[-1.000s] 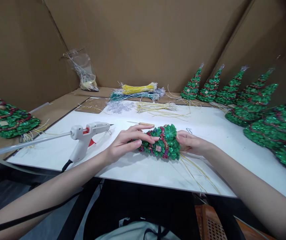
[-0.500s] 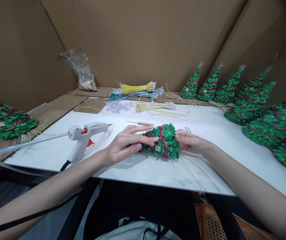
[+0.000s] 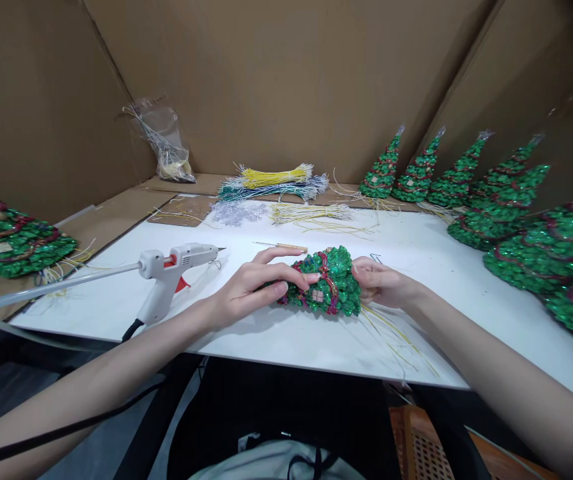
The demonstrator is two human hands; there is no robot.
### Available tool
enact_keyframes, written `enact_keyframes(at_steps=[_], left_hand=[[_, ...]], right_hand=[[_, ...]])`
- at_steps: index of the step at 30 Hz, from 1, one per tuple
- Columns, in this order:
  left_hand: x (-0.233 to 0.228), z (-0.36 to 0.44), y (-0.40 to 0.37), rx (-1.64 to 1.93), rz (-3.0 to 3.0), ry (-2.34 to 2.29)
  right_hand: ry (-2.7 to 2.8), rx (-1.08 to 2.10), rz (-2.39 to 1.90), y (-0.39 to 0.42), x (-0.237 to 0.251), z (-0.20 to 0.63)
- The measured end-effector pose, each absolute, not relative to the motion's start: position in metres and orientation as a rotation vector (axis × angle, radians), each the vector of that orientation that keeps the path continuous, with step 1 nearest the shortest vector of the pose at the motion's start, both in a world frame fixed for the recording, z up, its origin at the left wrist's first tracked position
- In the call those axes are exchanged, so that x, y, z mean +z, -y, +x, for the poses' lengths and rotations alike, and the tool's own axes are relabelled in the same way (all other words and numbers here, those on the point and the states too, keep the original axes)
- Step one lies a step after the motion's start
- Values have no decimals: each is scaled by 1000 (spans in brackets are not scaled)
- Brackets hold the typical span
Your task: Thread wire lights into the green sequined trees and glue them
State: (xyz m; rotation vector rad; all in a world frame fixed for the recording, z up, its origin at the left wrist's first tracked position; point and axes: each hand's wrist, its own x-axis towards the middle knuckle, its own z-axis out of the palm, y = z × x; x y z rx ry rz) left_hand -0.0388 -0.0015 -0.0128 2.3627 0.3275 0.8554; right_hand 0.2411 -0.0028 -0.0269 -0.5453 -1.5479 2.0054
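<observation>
Left hand (image 3: pixel 246 290) and right hand (image 3: pixel 379 283) gripping sequin tree (image 3: pixel 323 283) lying near white board's front edge (image 3: pixel 316 363), glue gun (image 3: pixel 171 277) well left, bare board between.

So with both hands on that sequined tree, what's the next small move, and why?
Probably lift the sequined tree upright to check its base: it lies on its side on the white board, left hand gripping the narrow end, right hand at the base, yellow wires trailing out.

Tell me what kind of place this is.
Probably a small craft assembly bench walled in with cardboard: a hot glue gun lies on the white table, bundles of coloured wires sit at the back, and finished sequin trees line the right.
</observation>
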Motion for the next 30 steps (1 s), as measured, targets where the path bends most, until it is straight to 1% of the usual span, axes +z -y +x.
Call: enact_keyframes(at_steps=[6,15,30], left_hand=[[-13,-39,0,857,2321,-313],[-16,-42,-1,922,2068,-262],[-14,-40,0,936,2341,-285]], right_hand=[[1558,1979,-610,5,-25,240],[1538,1978,-696,5,-29,243],[1560,1939,-702,5,-30,243]])
